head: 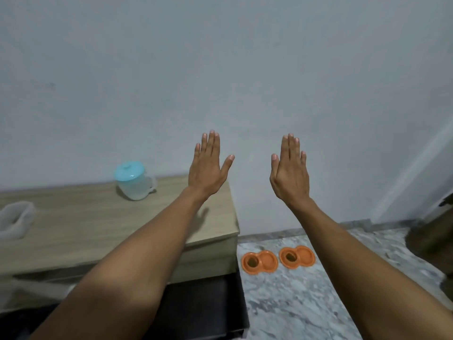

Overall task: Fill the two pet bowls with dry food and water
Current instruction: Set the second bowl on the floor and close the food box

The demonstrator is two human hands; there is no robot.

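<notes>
- Your left hand (208, 168) is raised in front of the pale wall (220, 57). Its back faces you, the fingers are straight and close together, and the thumb is splayed toward 2 o'clock. The grip is wide and holds nothing.
- Your right hand (290, 173) is up at 3 o'clock of the left one, well apart from it. Its back also faces you, with straight fingers and the thumb out toward 10 o'clock. That grip is wide too, with nothing in it.
- Your bare forearms run in from 7 and 5 o'clock of the picture.
- The two pet bowls lie flat on the marble floor (306, 303), at 5 o'clock of the picture's middle and well below both hands.
- The first orange double bowl (268, 260) sits just beside the end of the wooden tabletop (98, 224). Its well on the 9 o'clock side holds something dark, and the well on the 3 o'clock side shows plain orange.
- The second orange double bowl (305, 255) lies at 3 o'clock of the first, near it but not touching. It has the same dark fill in its 9 o'clock well.
- You cannot tell from here whether the plain wells hold water.
- A translucent lidded jug (133, 181) with a teal lid stands upright on the tabletop close to the wall, at 9 o'clock of your left hand. Its handle points toward 3 o'clock.
- A crumpled clear plastic bag (14, 219) lies blurred at the tabletop's far 9 o'clock edge.
- A black surface (201, 307) shows under the tabletop's front, at 6 o'clock.
</notes>
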